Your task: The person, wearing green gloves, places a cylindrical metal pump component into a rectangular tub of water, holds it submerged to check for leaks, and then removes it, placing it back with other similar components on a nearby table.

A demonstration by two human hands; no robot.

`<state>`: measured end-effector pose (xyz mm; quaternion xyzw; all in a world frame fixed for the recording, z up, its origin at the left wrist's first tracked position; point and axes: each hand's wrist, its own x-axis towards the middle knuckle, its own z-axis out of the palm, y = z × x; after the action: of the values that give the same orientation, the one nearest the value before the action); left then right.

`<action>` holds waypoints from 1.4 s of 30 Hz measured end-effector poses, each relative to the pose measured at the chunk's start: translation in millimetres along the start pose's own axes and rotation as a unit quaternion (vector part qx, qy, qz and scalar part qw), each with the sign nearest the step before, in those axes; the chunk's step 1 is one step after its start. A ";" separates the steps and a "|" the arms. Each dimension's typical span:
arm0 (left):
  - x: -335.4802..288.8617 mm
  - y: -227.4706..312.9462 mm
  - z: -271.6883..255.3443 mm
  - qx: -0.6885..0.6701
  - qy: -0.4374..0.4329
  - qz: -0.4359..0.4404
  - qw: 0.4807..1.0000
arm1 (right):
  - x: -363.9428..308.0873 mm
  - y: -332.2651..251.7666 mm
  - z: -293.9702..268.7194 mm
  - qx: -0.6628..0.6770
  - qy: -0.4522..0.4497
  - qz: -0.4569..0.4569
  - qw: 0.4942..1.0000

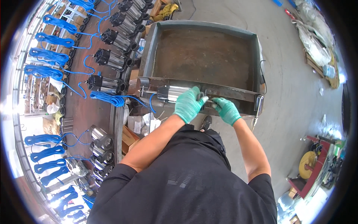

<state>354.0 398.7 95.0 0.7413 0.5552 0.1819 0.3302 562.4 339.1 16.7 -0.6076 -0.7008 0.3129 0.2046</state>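
Observation:
A steel-bodied submersible pump (169, 93) lies on its side on the front ledge of a large metal tank (209, 24). My left hand (187, 104), in a green glove, is closed round the pump's right end, with thumb and fingertips at its dark end piece. Just to the right, my right hand (226, 110), also gloved in green, has its fingers drawn together beside that end. A small greyish part shows at its fingertips, too small to name. From the pump's left end a blue cable (152, 102) leads to a coiled blue bundle (107, 99).
Along the left, a brown workbench (80, 108) carries several similar pumps (112, 59) with blue cable coils (46, 71). A metal screw rod (257, 108) stands at the tank's right corner. Plastic-wrapped goods (315, 41) lie at far right; a red stand (315, 171) is lower right.

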 end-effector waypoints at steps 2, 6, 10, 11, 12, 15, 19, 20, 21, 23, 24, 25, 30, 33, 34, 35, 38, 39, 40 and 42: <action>-4.7 -1.8 7.3 0.010 -0.006 -0.005 1.000 | -1.0 8.8 7.5 0.011 -0.012 -0.001 1.000; -2.7 -7.2 -4.6 -0.051 -0.053 -0.024 0.997 | 1.5 5.7 2.5 0.032 -0.032 0.016 0.999; -4.1 -47.5 -52.9 0.024 -0.022 0.054 0.998 | 6.9 -11.2 -19.0 0.000 -0.063 0.073 0.995; -2.9 -79.4 -67.3 0.088 0.032 0.114 0.989 | 8.8 -18.3 -22.5 -0.003 -0.059 0.069 0.996; -4.1 -90.6 -89.3 0.101 0.052 0.076 0.991 | 11.0 -23.6 -23.7 0.023 0.001 0.070 0.997; -8.0 -142.0 -141.2 0.297 0.044 0.058 0.952 | 30.1 -67.8 -32.2 0.076 0.151 0.054 0.984; -1.9 -218.9 -154.8 0.422 -0.094 0.187 0.882 | 69.1 -117.2 -6.2 -0.037 0.151 -0.011 0.988; 2.0 -211.3 -157.3 0.410 -0.144 0.173 0.884 | 74.0 -119.2 9.6 -0.079 0.154 0.015 0.985; 1.1 -226.0 -157.3 0.388 -0.129 0.210 0.888 | 75.7 -125.5 20.5 -0.117 0.153 0.038 0.980; 8.1 -246.7 -158.0 0.367 -0.120 0.260 0.885 | 77.0 -133.3 22.3 -0.195 0.130 0.058 0.971; 12.4 -251.2 -159.7 0.363 -0.136 0.274 0.880 | 75.8 -133.6 22.4 -0.183 0.147 0.054 0.971; 15.3 -255.3 -162.9 0.360 -0.152 0.297 0.871 | 74.3 -133.0 22.9 -0.171 0.163 0.049 0.970; 31.6 -256.0 -174.6 0.177 -0.186 0.224 0.940 | 81.8 -133.6 22.3 -0.192 0.138 0.092 0.967; 53.3 -271.9 -162.5 0.042 -0.232 0.096 0.967 | 85.4 -130.5 23.5 -0.193 0.126 0.098 0.968; 55.4 -271.2 -157.7 -0.085 -0.279 -0.068 0.954 | 86.7 -130.6 22.9 -0.191 0.122 0.099 0.969; 57.3 -269.4 -151.9 -0.211 -0.314 -0.228 0.897 | 87.7 -131.8 22.8 -0.196 0.120 0.091 0.969; 58.5 -275.2 -129.7 -0.286 -0.265 -0.319 0.864 | 89.6 -129.7 24.4 -0.184 0.135 0.109 0.967; 53.8 -273.2 -130.1 -0.270 -0.255 -0.312 0.874 | 88.1 -131.0 24.7 -0.186 0.132 0.112 0.967; 55.1 -276.3 -129.5 -0.148 -0.245 -0.211 0.935 | 88.5 -131.2 24.4 -0.188 0.129 0.111 0.967; 37.7 -283.2 -139.1 -0.040 -0.178 -0.021 0.983 | 90.3 -132.6 23.5 -0.192 0.127 0.106 0.967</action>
<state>78.4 521.1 -5.1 0.7359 0.4956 0.0620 0.4571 434.8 414.3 82.5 -0.7410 -0.6477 0.1122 0.1370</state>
